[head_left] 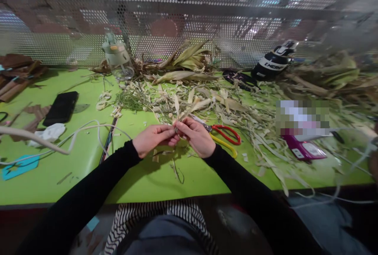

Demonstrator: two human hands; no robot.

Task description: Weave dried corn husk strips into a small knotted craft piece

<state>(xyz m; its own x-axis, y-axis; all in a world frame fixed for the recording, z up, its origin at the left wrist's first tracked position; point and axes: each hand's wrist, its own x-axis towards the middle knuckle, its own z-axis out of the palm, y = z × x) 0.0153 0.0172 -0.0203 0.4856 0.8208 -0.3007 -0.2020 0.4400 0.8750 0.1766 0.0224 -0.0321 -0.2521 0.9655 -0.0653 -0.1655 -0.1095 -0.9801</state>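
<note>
Both hands meet over the near middle of the green table [201, 180]. My left hand [156, 137] pinches the lower end of a small bundle of pale dried husk strips [177, 107]. From the other side my right hand [195, 133] closes its thumb and fingers on the same bundle, whose tips stick up above the fingertips. Just right of my right hand lie scissors [226, 135] with one red and one yellow handle, partly hidden by the hand. Thin dark strands [177, 172] rest on the table below.
Husk scraps [236, 109] cover the table's middle and right. Behind them stand a clear bottle [119, 60] and a black bottle [271, 64] before a perforated metal screen [177, 23]. Left are a phone [61, 108] and a white cable [79, 129]; right, a magenta object [307, 148].
</note>
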